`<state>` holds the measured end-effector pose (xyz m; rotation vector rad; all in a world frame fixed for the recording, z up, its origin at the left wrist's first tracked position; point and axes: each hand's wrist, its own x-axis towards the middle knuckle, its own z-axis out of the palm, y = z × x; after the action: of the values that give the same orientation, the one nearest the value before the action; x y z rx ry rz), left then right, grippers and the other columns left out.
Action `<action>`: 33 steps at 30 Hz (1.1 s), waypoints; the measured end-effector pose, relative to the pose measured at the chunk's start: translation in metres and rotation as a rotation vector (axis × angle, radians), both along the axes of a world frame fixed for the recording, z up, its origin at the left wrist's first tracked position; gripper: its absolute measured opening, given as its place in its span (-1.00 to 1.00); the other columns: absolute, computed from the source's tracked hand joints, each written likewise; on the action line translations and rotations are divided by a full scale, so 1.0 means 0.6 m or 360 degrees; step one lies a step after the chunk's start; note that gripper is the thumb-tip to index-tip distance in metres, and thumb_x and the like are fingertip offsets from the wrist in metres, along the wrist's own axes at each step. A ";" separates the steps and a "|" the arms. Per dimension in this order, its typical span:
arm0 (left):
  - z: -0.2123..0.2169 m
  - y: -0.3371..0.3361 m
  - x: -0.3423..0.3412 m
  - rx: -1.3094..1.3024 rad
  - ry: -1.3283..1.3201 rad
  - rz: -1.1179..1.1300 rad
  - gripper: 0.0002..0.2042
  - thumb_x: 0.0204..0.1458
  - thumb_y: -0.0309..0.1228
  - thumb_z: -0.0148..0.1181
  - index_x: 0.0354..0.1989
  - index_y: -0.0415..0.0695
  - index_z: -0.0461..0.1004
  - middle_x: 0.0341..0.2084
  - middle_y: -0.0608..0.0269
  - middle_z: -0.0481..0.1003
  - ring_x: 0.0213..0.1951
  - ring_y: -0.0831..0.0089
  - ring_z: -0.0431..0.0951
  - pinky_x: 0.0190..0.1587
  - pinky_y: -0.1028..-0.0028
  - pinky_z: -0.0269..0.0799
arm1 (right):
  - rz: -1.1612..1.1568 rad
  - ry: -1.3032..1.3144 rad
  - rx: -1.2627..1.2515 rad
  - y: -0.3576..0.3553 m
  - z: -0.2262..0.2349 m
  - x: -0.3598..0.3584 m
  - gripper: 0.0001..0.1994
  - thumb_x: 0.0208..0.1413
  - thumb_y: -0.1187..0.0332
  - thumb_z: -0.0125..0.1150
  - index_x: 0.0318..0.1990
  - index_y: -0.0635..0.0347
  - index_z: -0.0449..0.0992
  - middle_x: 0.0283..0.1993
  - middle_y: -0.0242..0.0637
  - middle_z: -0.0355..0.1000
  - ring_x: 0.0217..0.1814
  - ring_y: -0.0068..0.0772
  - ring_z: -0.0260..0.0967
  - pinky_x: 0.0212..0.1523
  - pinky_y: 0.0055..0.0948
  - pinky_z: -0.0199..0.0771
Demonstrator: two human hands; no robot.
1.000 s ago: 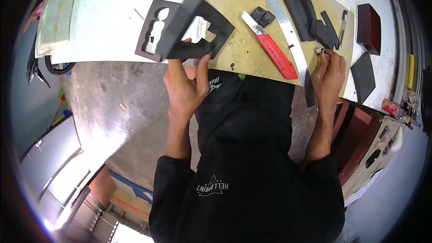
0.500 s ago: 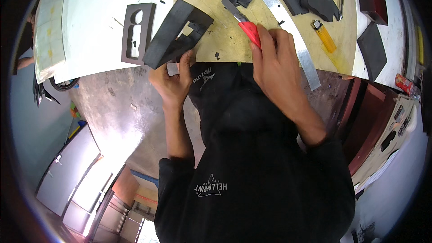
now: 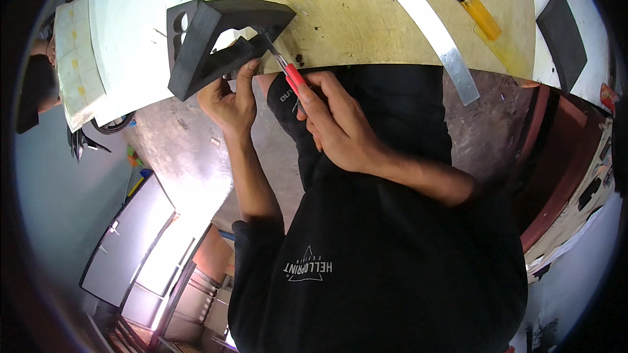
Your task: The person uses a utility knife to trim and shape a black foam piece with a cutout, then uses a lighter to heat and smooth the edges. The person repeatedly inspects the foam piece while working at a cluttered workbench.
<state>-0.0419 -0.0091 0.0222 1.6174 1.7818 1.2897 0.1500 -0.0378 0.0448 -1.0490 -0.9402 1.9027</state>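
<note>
- Since half a second ago the right hand [image 3: 340, 127] has drawn back toward the body with the red-handled utility knife [image 3: 288, 72], and the blade tip now sits against the near edge of the black foam block [image 3: 209, 39], where earlier the hand covered the knife farther up the counter [image 3: 366, 26].
- Left hand [image 3: 229, 101] is closed on the near-left corner of the foam block, thumb and fingers pinching it so the piece stands tilted at the counter's near edge, partly over the white sheet [image 3: 137, 46].
- Right hand is wrapped around the knife handle in a firm fist-like grip, blade pointing far-left into the block's cut-out.
- Step in hand, as I judge it — trimming or cleaning the inner edge of the block's opening; the round holes at its left end already look cut.
- A next stroke would call for a steady block and the left fingers kept out of the blade's line — they lie just beside it.
- Farther right on the counter: a metal ruler [image 3: 425, 19] lying diagonally, a yellow lighter [image 3: 477, 10], and dark foam offcuts [image 3: 562, 39].
- Containers: none shows on the counter; the loose things lie directly on its surface.
</note>
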 end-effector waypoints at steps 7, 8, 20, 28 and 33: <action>-0.010 0.003 -0.004 0.0037 -0.0086 -0.0033 -0.79 -0.08 -0.64 0.37 -0.23 -0.32 0.58 -0.31 0.15 0.57 -0.26 0.46 0.52 -0.18 0.49 0.44 | 0.0025 -0.0236 0.0426 0.012 -0.005 -0.002 -0.70 0.32 0.32 -0.02 0.06 0.36 0.28 -0.31 -0.17 0.38 -0.42 -0.49 0.39 -0.43 -0.46 0.38; -0.010 0.003 -0.004 0.0058 -0.0081 -0.0044 -0.79 -0.08 -0.64 0.37 -0.23 -0.32 0.58 -0.31 0.15 0.57 -0.26 0.46 0.52 -0.17 0.48 0.44 | -0.0022 -0.0232 0.0475 0.011 -0.005 -0.004 -0.70 0.30 0.34 0.00 0.07 0.37 0.29 -0.28 -0.14 0.40 -0.39 -0.42 0.41 -0.39 -0.43 0.39; -0.004 -0.004 0.004 -0.0004 0.0393 0.0040 -0.82 0.03 -0.68 0.24 -0.17 -0.38 0.54 -0.28 0.13 0.58 -0.30 0.50 0.52 -0.23 0.55 0.44 | -0.0158 -0.0363 0.0731 0.010 -0.012 -0.007 -0.78 0.24 0.44 0.03 -0.03 0.38 0.35 -0.31 0.04 0.42 -0.35 -0.04 0.46 -0.35 -0.26 0.41; -0.012 -0.002 0.009 0.0097 0.0293 0.0046 -0.81 0.02 -0.64 0.24 -0.17 -0.37 0.52 -0.33 0.10 0.56 -0.34 0.49 0.49 -0.29 0.55 0.42 | -0.0149 -0.0601 0.0800 0.008 -0.007 -0.002 -0.75 0.23 0.44 0.07 -0.01 0.42 0.37 -0.26 0.07 0.45 -0.27 0.03 0.49 -0.29 -0.25 0.47; -0.015 0.006 0.020 0.0214 0.0009 0.0074 -0.85 -0.01 -0.60 0.31 -0.25 -0.33 0.57 -0.40 0.19 0.56 -0.39 0.53 0.46 -0.35 0.59 0.36 | -0.0091 -0.0607 0.0757 0.015 -0.005 -0.007 -0.72 0.20 0.43 0.09 0.00 0.43 0.37 -0.25 0.09 0.44 -0.28 0.08 0.47 -0.30 -0.22 0.48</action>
<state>-0.0301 -0.0058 0.0133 1.6600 1.7797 1.4556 0.1456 -0.0290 0.0421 -1.1418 -1.4727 1.3506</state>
